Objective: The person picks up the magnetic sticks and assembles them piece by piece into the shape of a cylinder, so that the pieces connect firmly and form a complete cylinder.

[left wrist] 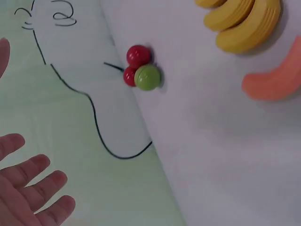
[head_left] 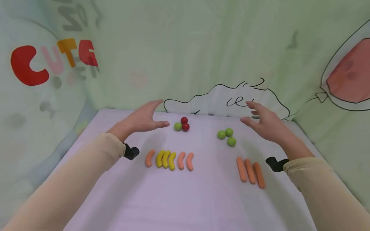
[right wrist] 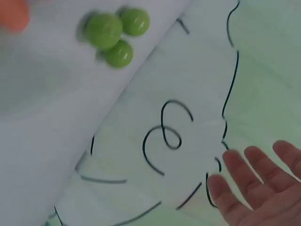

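My left hand (head_left: 143, 118) hovers above the back left of the table, fingers extended and thumb apart, holding nothing. Close to its thumb lie two red balls (head_left: 185, 127) and a green ball (head_left: 177, 126), grouped together. Over the back right my right hand (head_left: 267, 125) is likewise raised with spread fingers and nothing in it. Left of it sit three green balls (head_left: 229, 132). In front of the left hand is a row with three small yellow bananas (head_left: 166, 159) and three curved pink sausages (head_left: 181, 160). Three straight orange sausages (head_left: 250, 171) lie below the right hand.
The table (head_left: 185, 202) has a pale lilac cover. Behind and beside it hangs a light green curtain (head_left: 185, 48) with printed letters and drawings. Black wrist mounts (head_left: 131, 152) sit at both sleeves.
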